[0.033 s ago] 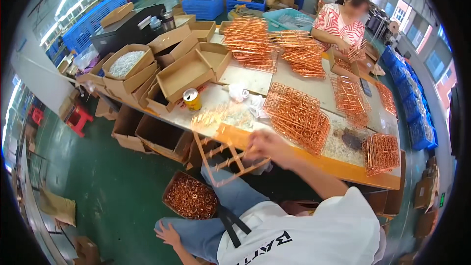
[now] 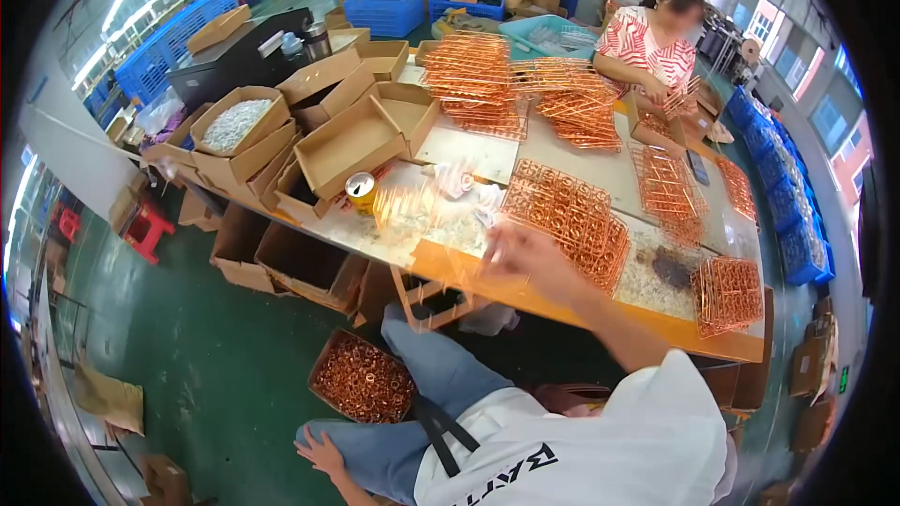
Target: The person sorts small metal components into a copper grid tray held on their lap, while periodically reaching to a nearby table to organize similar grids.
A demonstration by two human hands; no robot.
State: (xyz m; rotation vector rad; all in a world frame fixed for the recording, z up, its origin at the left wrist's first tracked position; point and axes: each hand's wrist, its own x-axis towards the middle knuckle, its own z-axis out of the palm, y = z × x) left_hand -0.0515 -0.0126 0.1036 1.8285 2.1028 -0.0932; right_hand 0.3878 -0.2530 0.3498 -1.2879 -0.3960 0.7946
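Right hand (image 2: 525, 258) grips a copper-coloured lattice frame (image 2: 409, 311) at the table (image 2: 647, 320) edge, too blurred to tell if rings remain on it; left hand (image 2: 323, 453) empty, fingers spread on the knee (image 2: 361, 440). Loose rings (image 2: 364, 377) already heap the floor carton (image 2: 322, 353); stacked frames (image 2: 562, 220) on the table look ring-laden, so plenty seems left.

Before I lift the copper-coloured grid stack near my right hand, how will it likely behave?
The grid stack is probably stiff, since its bars look fairly straight. Its pieces may slide or snag, being openwork and unevenly piled. Each might be light for its size, with many gaps.
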